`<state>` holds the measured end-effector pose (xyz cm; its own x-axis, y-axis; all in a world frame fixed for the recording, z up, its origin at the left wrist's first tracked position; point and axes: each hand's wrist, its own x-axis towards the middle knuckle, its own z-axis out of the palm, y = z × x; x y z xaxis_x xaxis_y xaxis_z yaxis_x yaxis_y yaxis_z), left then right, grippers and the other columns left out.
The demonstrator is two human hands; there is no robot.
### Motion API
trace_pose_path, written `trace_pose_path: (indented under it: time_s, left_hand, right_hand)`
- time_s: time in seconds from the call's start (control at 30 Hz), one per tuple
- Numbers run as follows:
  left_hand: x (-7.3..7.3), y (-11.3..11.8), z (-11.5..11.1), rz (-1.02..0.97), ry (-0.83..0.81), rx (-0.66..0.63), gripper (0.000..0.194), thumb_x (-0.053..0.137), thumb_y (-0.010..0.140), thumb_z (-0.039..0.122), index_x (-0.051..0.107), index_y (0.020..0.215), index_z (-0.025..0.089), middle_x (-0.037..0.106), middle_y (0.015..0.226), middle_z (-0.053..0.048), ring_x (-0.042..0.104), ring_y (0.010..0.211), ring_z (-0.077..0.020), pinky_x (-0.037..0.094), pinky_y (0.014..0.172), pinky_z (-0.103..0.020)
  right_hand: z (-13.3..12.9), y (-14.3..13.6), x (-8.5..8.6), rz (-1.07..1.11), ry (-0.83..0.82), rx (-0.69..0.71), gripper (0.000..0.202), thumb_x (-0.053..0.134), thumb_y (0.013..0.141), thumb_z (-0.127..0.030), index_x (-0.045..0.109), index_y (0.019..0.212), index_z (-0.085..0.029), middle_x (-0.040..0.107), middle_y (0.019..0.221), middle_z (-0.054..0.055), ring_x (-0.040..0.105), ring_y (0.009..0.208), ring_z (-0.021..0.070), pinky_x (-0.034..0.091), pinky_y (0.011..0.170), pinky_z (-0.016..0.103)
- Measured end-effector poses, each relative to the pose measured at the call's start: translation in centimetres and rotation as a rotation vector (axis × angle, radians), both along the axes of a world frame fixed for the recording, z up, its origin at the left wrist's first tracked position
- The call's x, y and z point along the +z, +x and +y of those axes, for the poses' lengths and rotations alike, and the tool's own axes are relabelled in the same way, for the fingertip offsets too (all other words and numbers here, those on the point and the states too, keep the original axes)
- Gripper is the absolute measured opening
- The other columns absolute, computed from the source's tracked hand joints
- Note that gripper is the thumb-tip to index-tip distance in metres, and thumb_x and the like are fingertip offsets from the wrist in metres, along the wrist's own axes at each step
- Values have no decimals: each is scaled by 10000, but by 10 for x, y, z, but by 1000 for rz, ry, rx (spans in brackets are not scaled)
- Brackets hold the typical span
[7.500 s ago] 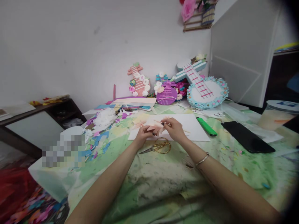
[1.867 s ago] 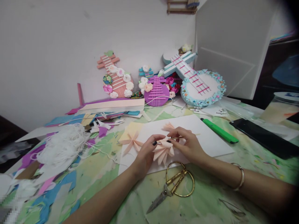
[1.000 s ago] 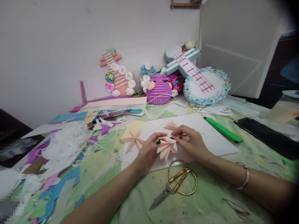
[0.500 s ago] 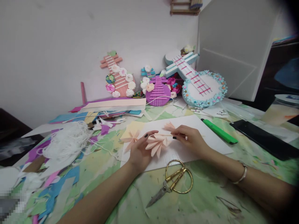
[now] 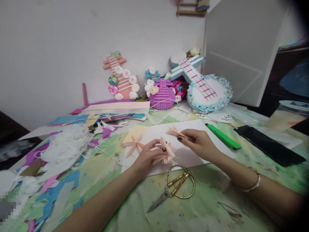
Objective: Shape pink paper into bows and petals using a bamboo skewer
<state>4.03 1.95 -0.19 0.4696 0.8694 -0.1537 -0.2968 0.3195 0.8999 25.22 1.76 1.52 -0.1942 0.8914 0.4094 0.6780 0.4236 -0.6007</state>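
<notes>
My left hand [image 5: 149, 154] is closed on a pleated peach paper flower [image 5: 169, 151], thumb over its folds, just above a white sheet [image 5: 190, 158]. My right hand [image 5: 201, 143] pinches a thin pale stick [image 5: 178, 131] that points up and to the left. Behind the stick's tip lies another peach paper piece [image 5: 171, 129], partly covered by it. A third peach paper flower [image 5: 134, 144] rests at the sheet's left side, beside my left wrist. Gold-handled scissors [image 5: 171, 190] lie in front of the sheet, blades toward the lower left.
White cord [image 5: 66, 145] is heaped on the left among coloured paper scraps [image 5: 58, 193]. To the right lie a green cutter [image 5: 223, 137] and a black phone-like slab [image 5: 269, 145]. Decorated model lutes, one purple [image 5: 163, 96] and one pale blue [image 5: 209, 93], lean at the back.
The right hand has drawn the stick away from the flower, and the stick now tilts up to the left. My left thumb has moved over the flower, which has turned. The view has shifted slightly.
</notes>
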Motion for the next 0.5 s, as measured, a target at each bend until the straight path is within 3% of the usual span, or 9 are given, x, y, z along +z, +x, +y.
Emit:
trace_pose_path:
  time_s: [0.27,0.5]
  left_hand:
    - [16,9,-13,327,85,-59,218,695,590,240,628,757,118,602,586,-7,497,487,-84,318,485,-186]
    - [11,8,-15,371,130,45,198,643,598,201,673,782,133,624,605,4,475,479,-73,315,477,-185]
  right_hand:
    - [-16,-20,-4,151,-110,170,216,605,785,-337,653,926,-180,582,764,1,417,587,78,326,528,214]
    - [-14,-19,-10,182,-155,145,252,642,748,-354,635,940,-190,580,776,-2,424,600,80,336,537,218]
